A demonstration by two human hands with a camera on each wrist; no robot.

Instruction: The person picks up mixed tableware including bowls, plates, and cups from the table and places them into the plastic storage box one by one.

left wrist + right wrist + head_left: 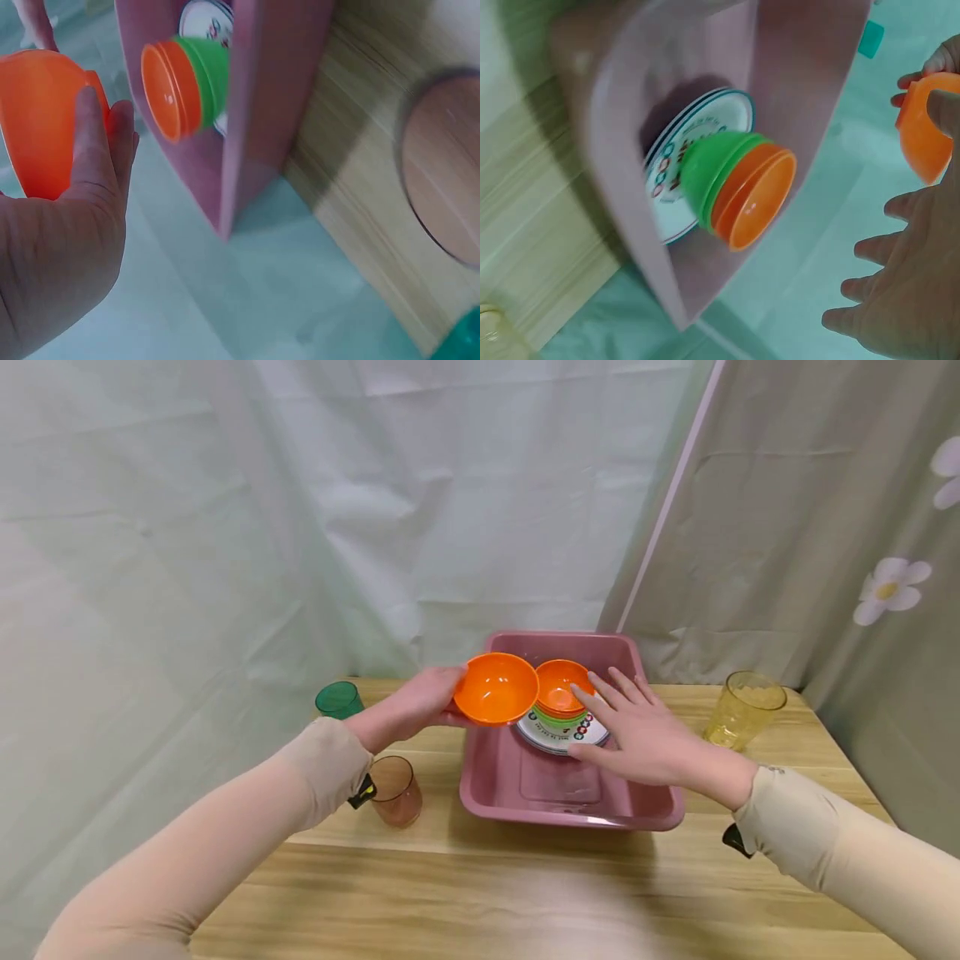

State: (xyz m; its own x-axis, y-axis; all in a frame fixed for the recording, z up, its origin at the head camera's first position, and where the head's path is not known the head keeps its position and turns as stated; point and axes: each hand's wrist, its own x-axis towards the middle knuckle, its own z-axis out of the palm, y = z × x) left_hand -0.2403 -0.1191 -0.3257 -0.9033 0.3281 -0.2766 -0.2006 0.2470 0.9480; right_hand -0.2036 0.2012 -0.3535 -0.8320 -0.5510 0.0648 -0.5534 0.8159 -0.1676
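An orange bowl (497,690) is held by its left side in my left hand (420,697), above the left rim of a pink basin (570,817). In the left wrist view the thumb lies along the outside of that bowl (45,120). My right hand (645,735) is spread over the basin's right part, fingers apart and holding nothing. Inside the basin, a stack of orange bowls (561,681) and green bowls (712,169) rests on white plates (676,214) with printed rims.
On the wooden table (420,893), a pinkish glass (397,793) and a green glass (339,700) stand left of the basin. A yellow glass (738,714) stands at the right. Pale curtains (480,510) hang behind the table.
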